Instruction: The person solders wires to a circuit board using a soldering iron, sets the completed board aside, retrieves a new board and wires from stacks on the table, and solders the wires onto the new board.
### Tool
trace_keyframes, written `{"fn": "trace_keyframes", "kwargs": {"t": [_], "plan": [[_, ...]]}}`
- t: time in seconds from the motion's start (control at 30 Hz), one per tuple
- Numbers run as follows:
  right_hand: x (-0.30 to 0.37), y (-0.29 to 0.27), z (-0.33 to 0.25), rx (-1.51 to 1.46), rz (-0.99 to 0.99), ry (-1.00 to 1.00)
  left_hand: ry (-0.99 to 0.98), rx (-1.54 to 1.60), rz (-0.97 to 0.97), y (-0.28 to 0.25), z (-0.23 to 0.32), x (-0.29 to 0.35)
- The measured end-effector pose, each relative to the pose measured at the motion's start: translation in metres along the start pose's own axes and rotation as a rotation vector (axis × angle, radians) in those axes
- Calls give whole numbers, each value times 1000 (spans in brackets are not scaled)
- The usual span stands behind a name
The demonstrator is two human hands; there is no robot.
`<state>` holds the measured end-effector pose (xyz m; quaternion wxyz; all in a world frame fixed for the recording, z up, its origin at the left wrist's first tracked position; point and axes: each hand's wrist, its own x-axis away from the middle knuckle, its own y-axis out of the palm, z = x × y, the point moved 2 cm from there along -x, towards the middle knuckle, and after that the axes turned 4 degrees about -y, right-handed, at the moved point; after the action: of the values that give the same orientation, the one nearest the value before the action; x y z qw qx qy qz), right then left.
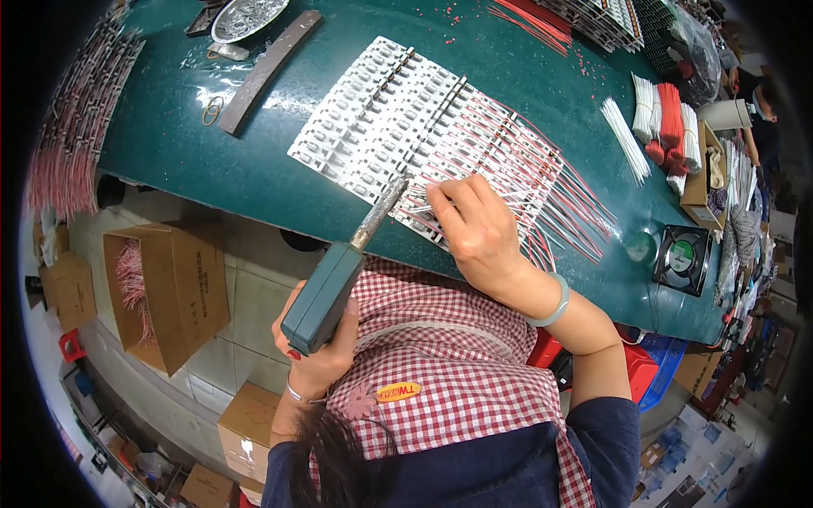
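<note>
My left hand [329, 354] is wrapped round a dark green soldering gun [322, 292]. Its long, crusted metal tip points up and right, ending at the near edge of a white panel of small circuit boards [360, 110]. Just right of the tip, my right hand [481, 230] hovers over the panel's near part, thumb and index finger pinched at a thin wire. Its gripped end is mostly hidden by the fingers. Red and white wires [580, 212] lie in rows across the panel's right part and stick out past its right edge.
A grey-brown bar [271, 72] and a metal dish [248, 19] lie left of the panel. Wire bundles [669, 118] and a small fan [682, 260] are on the right. Wired panels [80, 127] are stacked at far left. Below stands a cardboard box [190, 288] holding wires.
</note>
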<state>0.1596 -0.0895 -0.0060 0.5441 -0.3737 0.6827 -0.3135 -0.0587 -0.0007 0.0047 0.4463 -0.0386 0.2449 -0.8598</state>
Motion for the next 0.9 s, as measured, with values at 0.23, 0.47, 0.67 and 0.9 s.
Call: {"fn": "trace_keyframes", "kwargs": {"t": [0.23,0.47,0.67,0.9], "plan": [[2,-1,-1,-3,18,-18,-76,49,5,-4,-1,3],[3,0,-7,-41,52,-17,-117,70,-9,-6,-2,6],[3,0,-8,-44,23,-20,-90,26,-59,-7,0,4],[3,0,-10,-35,-13,-21,-67,-13,-66,-7,4,2]]}}
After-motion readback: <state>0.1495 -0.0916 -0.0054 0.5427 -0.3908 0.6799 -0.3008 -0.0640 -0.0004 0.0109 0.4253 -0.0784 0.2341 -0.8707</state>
